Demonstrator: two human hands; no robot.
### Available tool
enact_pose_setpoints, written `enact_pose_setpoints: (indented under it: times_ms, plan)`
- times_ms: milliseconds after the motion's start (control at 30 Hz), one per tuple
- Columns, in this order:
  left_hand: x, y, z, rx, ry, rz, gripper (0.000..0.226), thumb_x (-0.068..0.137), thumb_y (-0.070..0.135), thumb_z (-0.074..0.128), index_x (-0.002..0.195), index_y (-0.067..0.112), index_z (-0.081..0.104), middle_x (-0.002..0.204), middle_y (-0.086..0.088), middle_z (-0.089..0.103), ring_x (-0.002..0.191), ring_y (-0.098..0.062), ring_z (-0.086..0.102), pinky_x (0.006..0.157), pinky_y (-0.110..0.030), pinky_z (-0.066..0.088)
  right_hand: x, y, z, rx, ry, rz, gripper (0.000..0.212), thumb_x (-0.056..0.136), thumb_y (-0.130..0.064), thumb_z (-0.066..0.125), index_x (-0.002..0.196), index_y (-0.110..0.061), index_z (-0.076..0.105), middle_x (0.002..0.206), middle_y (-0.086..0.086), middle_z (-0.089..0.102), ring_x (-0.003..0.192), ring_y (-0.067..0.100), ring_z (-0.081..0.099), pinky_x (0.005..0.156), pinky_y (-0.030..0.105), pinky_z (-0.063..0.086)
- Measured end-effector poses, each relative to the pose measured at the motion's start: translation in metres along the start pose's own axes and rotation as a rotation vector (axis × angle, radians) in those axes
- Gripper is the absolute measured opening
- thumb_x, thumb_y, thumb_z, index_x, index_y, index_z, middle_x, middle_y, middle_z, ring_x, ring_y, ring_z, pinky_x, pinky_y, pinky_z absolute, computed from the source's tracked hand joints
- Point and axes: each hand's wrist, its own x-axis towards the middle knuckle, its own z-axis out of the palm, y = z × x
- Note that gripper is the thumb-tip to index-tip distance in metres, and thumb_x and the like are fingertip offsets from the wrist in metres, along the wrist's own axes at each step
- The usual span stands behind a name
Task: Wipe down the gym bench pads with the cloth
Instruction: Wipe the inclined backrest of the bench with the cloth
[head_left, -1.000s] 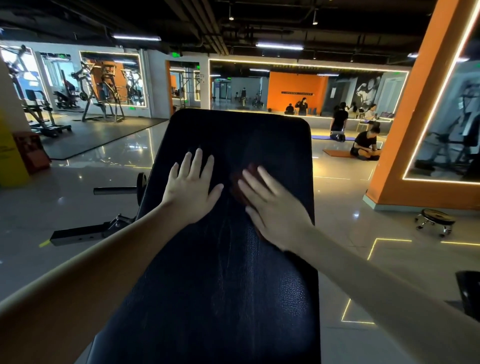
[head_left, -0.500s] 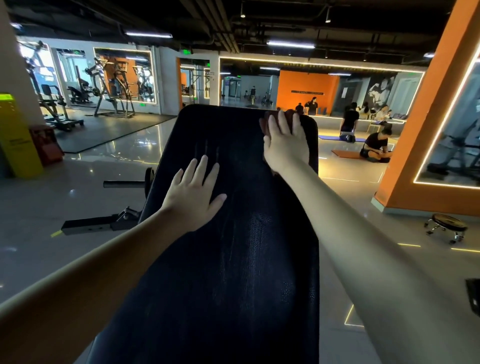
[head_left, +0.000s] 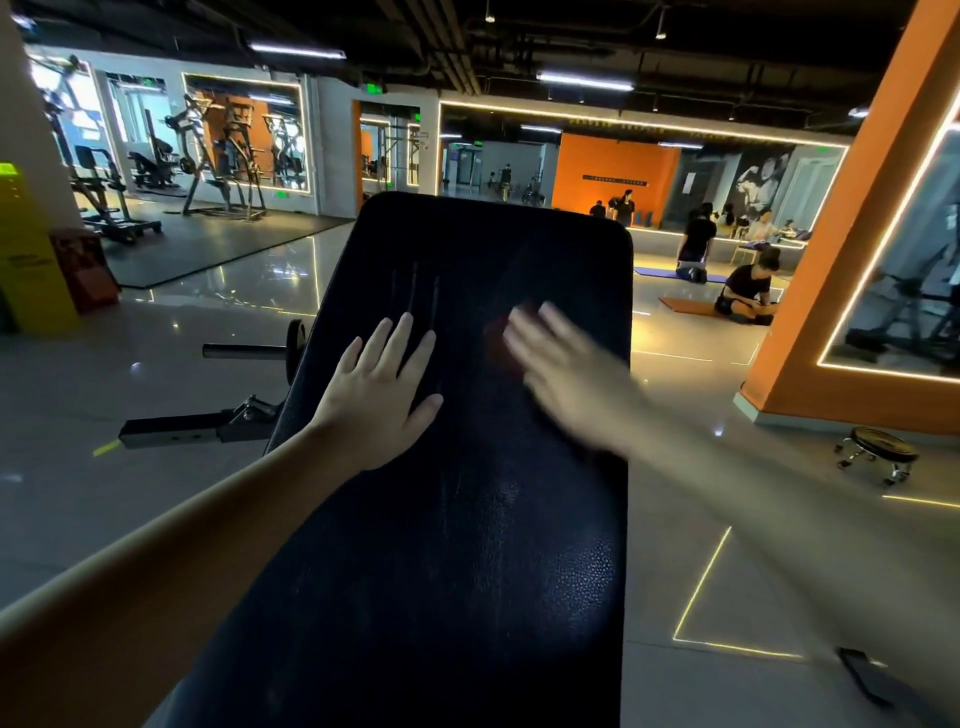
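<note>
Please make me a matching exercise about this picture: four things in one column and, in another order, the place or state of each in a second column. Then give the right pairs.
1. left hand
2. right hand
3. cloth
4. wheeled stool

A. reddish, under straight fingers
B. on the floor, right of the bench pad
C. blurred, pressing on the cloth
D. sharp, flat on the pad's left part

Pairs: 1-D, 2-C, 3-A, 4-B.
</note>
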Motion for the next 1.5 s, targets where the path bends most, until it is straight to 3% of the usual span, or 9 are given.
enact_pose_setpoints:
  times_ms: [133, 233, 500, 667, 733, 833, 1000, 1300, 1500]
  plan:
    - [-0.009, 0.004, 0.006, -0.021, 0.029, 0.007, 0.077, 0.092, 0.055, 0.023, 0.149, 0.005, 0.036, 0.156, -0.025, 0.027, 0.143, -0.042, 0.030, 0.111, -0.059, 0.033, 0.062, 0.039, -0.028, 0.037, -0.020, 0.456, 0.054, 0.106, -0.041, 0.023, 0.158, -0.030, 0.012, 0.166, -0.003, -0.007, 0.152, 0.028, -0.011, 0.123, 0.048, 0.003]
    - [-0.016, 0.009, 0.011, -0.070, 0.051, -0.050, 0.081, 0.090, 0.059, 0.014, 0.155, 0.011, 0.023, 0.162, -0.022, 0.009, 0.150, -0.037, 0.013, 0.118, -0.057, 0.016, 0.072, 0.018, -0.025, 0.057, 0.014, 0.619, 0.056, 0.105, -0.042, 0.020, 0.158, -0.030, 0.008, 0.166, -0.001, -0.007, 0.152, 0.029, -0.010, 0.123, 0.048, 0.003]
    - [-0.025, 0.013, 0.032, -0.148, 0.134, -0.117, 0.077, 0.093, 0.061, 0.012, 0.157, 0.019, 0.009, 0.164, -0.012, 0.001, 0.152, -0.027, -0.002, 0.119, -0.046, -0.007, -0.067, -0.113, 0.016, 0.065, 0.085, 0.292, 0.060, 0.099, -0.038, 0.025, 0.154, -0.012, 0.031, 0.162, 0.011, 0.023, 0.150, 0.035, 0.015, 0.120, 0.048, 0.024]
    - [-0.025, 0.013, 0.034, -0.158, 0.159, -0.112, 0.077, 0.093, 0.061, 0.013, 0.157, 0.018, 0.012, 0.164, -0.012, 0.003, 0.152, -0.028, 0.000, 0.121, -0.049, -0.002, -0.076, -0.079, 0.020, 0.030, -0.017, 0.050, 0.057, 0.099, -0.037, 0.030, 0.151, -0.013, 0.038, 0.160, 0.007, 0.029, 0.148, 0.034, 0.023, 0.119, 0.049, 0.024]
    - [-0.026, 0.012, 0.033, -0.162, 0.145, -0.106, 0.079, 0.092, 0.062, 0.012, 0.157, 0.017, 0.012, 0.164, -0.013, 0.002, 0.152, -0.029, -0.002, 0.120, -0.049, -0.003, -0.042, -0.043, 0.010, 0.032, 0.008, 0.105, 0.060, 0.099, -0.039, 0.024, 0.152, -0.014, 0.036, 0.161, 0.007, 0.026, 0.149, 0.035, 0.020, 0.119, 0.052, 0.021]
    - [-0.029, 0.012, 0.026, -0.153, 0.102, -0.094, 0.085, 0.088, 0.066, 0.010, 0.157, 0.017, 0.010, 0.164, -0.013, -0.001, 0.152, -0.029, -0.003, 0.120, -0.050, -0.001, 0.013, 0.004, -0.009, 0.060, -0.007, 0.405, 0.057, 0.104, -0.039, 0.019, 0.158, -0.020, 0.015, 0.166, 0.001, 0.002, 0.152, 0.030, -0.004, 0.123, 0.051, 0.007]
    - [-0.046, 0.016, 0.024, -0.147, 0.078, -0.101, 0.085, 0.087, 0.066, 0.010, 0.157, 0.018, 0.011, 0.165, -0.012, 0.000, 0.152, -0.029, -0.002, 0.121, -0.049, 0.000, 0.031, -0.031, -0.007, 0.101, 0.089, 0.718, 0.058, 0.105, -0.036, 0.024, 0.159, -0.018, 0.009, 0.166, 0.006, -0.003, 0.152, 0.034, -0.006, 0.123, 0.050, 0.005]
    - [-0.071, 0.024, 0.037, -0.140, 0.130, -0.082, 0.077, 0.093, 0.059, 0.024, 0.156, 0.015, 0.021, 0.164, -0.013, 0.010, 0.151, -0.032, 0.008, 0.120, -0.053, 0.009, -0.139, -0.206, 0.042, 0.129, 0.109, 0.412, 0.057, 0.100, -0.037, 0.032, 0.152, -0.014, 0.036, 0.162, 0.009, 0.026, 0.149, 0.033, 0.021, 0.115, 0.052, 0.024]
    - [-0.079, 0.026, 0.030, -0.102, 0.145, -0.062, 0.075, 0.095, 0.057, 0.025, 0.156, 0.013, 0.023, 0.164, -0.012, 0.012, 0.151, -0.033, 0.010, 0.120, -0.054, 0.008, -0.123, -0.143, 0.032, 0.027, 0.059, 0.306, 0.058, 0.096, -0.037, 0.032, 0.149, -0.017, 0.042, 0.160, 0.005, 0.031, 0.147, 0.033, 0.025, 0.114, 0.056, 0.022]
